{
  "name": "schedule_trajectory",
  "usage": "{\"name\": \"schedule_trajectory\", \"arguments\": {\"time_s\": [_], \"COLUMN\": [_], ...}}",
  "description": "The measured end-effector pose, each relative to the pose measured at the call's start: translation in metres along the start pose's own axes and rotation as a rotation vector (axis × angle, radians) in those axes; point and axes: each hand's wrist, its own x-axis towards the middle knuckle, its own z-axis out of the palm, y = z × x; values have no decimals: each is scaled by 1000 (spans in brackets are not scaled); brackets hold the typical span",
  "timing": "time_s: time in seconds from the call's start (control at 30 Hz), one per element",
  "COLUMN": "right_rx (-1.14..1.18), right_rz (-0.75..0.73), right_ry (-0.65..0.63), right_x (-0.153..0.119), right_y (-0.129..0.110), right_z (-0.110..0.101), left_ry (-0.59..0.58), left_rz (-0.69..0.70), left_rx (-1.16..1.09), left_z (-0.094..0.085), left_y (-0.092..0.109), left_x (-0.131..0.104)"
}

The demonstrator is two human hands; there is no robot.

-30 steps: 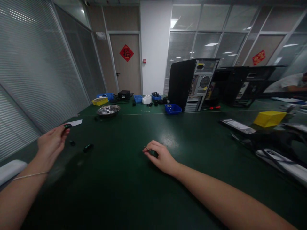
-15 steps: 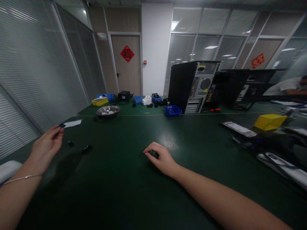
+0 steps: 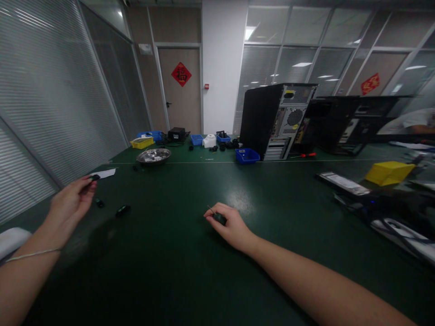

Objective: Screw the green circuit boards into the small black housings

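Observation:
My left hand (image 3: 73,201) is raised over the table's left side, its thumb and fingers pinched on a small black part (image 3: 95,177). The part is too small to name. Two more small black pieces lie below and to the right of that hand: one piece (image 3: 99,203) close to the fingers and a longer piece (image 3: 123,210) farther right. Mid-table, my right hand (image 3: 234,226) rests with its fingers curled round a small screwdriver (image 3: 212,210). Its thin shaft sticks out past the fingertips, and most of the handle is hidden in the palm.
On the green table (image 3: 170,271) stand a metal dish (image 3: 153,156), a blue bin (image 3: 247,156) and a black computer tower (image 3: 261,120). To the right are a hard drive (image 3: 343,183), a yellow box (image 3: 389,173) and cables. A person (image 3: 408,123) sits far right.
My left hand has moved slightly right with the small black part. My right hand keeps its place and its hold. The view has shifted a little.

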Motion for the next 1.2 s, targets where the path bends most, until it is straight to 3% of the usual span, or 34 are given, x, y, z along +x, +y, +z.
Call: {"name": "schedule_trajectory", "arguments": {"time_s": [0.13,0.3,0.5,0.6,0.83,1.0,1.2], "right_rx": [19,73,164,199,295,328,338], "right_rz": [9,63,105,121,86,45,115], "right_ry": [30,125,212,186,-55,-76,-90], "right_x": [1,0,-2,-4,-1,-1,0], "right_y": [-4,-3,4,1,-10,-5,-2], "right_z": [1,3,3,0,-5,-4,-4], "left_ry": [-174,-485,-803,-861,-965,-943,-964], "left_rz": [-159,-388,-397,-351,-289,-273,-302], "left_rx": [-16,41,139,148,162,180,120], "left_z": [37,91,130,134,124,124,123], "left_y": [-16,-44,-61,-69,-76,-85,-85], "left_x": [-30,-91,-142,-148,-145,-140,-139]}}
